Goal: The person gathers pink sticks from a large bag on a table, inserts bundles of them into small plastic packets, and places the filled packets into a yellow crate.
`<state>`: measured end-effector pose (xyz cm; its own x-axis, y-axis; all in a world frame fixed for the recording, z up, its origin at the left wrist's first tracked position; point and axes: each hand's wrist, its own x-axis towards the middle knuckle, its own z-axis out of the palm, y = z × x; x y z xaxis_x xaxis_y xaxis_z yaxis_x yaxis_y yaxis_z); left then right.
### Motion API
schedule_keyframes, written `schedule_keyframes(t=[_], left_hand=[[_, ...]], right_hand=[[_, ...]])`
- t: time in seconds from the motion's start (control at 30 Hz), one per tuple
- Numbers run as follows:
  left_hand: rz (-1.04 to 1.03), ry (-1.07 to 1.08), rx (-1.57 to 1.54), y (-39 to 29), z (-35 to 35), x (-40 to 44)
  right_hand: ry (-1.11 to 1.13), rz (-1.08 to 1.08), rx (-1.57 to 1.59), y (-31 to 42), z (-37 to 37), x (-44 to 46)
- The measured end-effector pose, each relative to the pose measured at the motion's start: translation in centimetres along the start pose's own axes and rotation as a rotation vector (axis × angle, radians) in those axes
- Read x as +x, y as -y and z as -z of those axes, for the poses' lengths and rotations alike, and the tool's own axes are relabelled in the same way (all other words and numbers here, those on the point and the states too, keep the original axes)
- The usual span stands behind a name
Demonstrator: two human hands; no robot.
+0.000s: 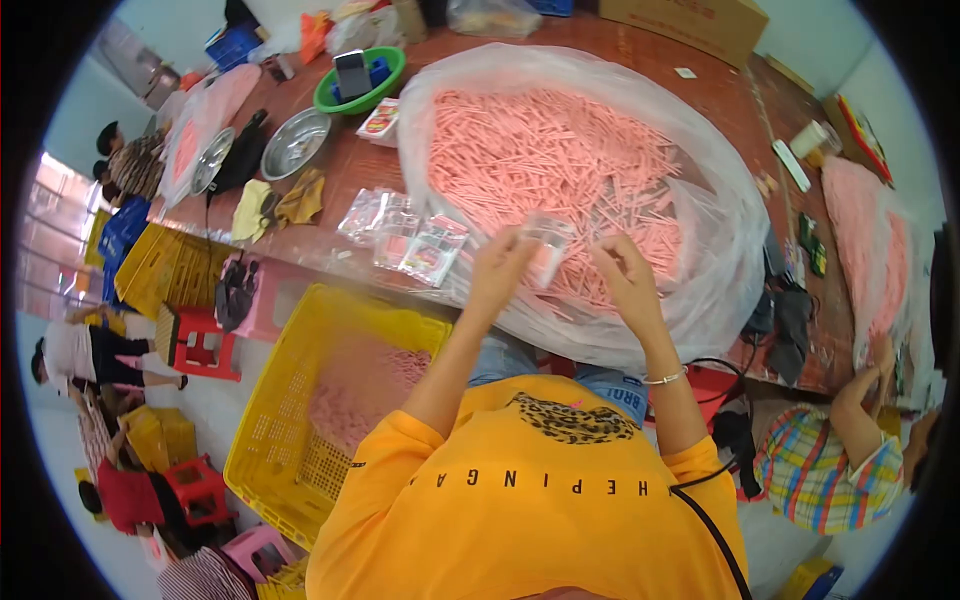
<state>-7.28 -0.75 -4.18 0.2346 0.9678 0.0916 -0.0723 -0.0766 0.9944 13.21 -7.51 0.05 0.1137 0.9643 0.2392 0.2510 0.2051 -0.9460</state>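
My left hand [503,262] pinches the left edge of a small clear plastic packet [549,247] with a pale label. The packet hangs over the front part of a heap of thin pink sticks [520,140], which lies in a large translucent plastic bag [735,215] on the table. Just right of the packet, my right hand [628,272] is above the sticks with its fingers bent; whether something small is between its fingertips cannot be made out. Several more flat packets [435,248] lie on the table left of the bag.
A yellow crate [265,440] with pink pieces stands on the floor at left. On the red-brown table [355,165] are a metal bowl [297,143], a green basin [390,82] and cloths [301,197]. A person in a checked shirt [830,468] sits at right; other people are at left.
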Motion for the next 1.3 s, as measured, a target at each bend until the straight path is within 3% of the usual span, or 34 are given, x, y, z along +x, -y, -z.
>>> schedule_keyframes(t=[0.1,0.17,0.2,0.23,0.27,0.37,0.47,0.57,0.67,0.87,0.97,1.07,1.2,1.27,1.3], left_hand=[[0.093,-0.246,0.024,-2.1,6.9,0.2],[0.057,-0.343,0.256,-3.6,11.7,0.2],[-0.038,-0.369,0.339,-0.6,15.6,1.2],[-0.185,-0.410,0.629,-0.3,18.0,1.7],[-0.332,-0.445,0.920,-0.3,19.3,1.9],[-0.195,-0.433,1.401,-0.6,19.3,1.7],[-0.295,-0.428,1.442,-0.8,20.6,2.8],[0.203,-0.283,1.391,-0.8,22.9,5.8],[0.457,-0.109,1.358,-4.1,22.5,7.5],[0.442,0.086,1.375,-3.5,21.5,8.9],[0.299,0.143,1.135,-1.4,23.0,9.1],[0.312,0.018,1.073,-1.9,23.2,7.9],[0.186,-0.212,0.603,-4.0,23.8,4.9],[0.077,-0.260,0.425,-4.7,22.7,3.7],[0.120,-0.219,0.366,-4.0,22.2,3.4]], right_hand=[[-0.027,-0.168,0.162,-1.3,0.4,-0.3],[0.007,-0.187,0.115,-2.5,0.3,-0.6],[0.022,-0.195,0.090,-2.7,0.0,-0.7],[0.027,-0.184,0.102,-2.6,-0.3,-0.7],[0.032,-0.173,0.114,-2.4,-0.7,-0.7],[0.061,-0.181,0.053,-2.0,-1.0,-0.6],[0.064,-0.199,0.052,-1.7,-1.2,-0.7],[0.093,-0.224,0.019,-1.4,-1.0,-0.9],[0.105,-0.224,0.008,-1.2,-1.4,-0.8],[0.132,-0.256,-0.022,-1.1,-1.9,-0.4],[0.146,-0.252,-0.049,-1.5,-2.1,-0.4],[0.142,-0.226,-0.043,-1.4,-1.9,-0.4],[0.148,-0.316,0.041,-0.4,-2.2,0.1],[0.157,-0.180,0.050,0.1,-3.8,0.6],[0.163,-0.106,0.055,0.5,-4.7,1.1]])
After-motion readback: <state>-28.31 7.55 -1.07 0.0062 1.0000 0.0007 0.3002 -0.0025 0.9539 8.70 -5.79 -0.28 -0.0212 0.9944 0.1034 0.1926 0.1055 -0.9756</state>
